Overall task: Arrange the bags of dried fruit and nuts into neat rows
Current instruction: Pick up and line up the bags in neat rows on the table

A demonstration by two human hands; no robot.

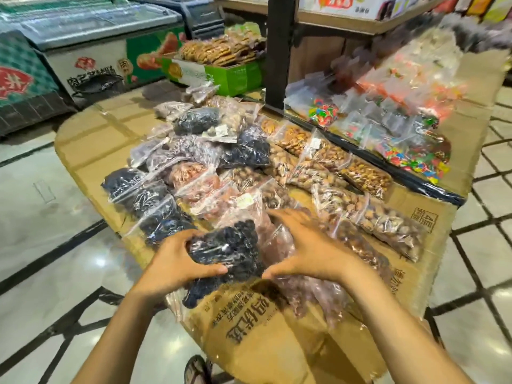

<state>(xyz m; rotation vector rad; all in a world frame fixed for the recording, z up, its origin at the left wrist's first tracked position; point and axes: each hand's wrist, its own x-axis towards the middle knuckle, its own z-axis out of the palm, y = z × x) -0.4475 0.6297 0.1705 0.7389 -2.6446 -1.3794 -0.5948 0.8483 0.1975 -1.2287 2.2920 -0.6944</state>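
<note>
Both hands: my left hand [177, 261] and right hand [307, 253] clamp the dark fruit bag [224, 253] | soft, slick, shifting; hold its sides

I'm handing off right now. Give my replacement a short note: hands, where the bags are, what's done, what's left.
Left hand: gripping the dark fruit bag at the near edge.
Right hand: fingers on the same bag and the reddish bag beside it.
Done: nut bags along the right lie in rough rows.
Left: the middle pile overlaps unevenly; place the held bag, then straighten the rest.
</note>
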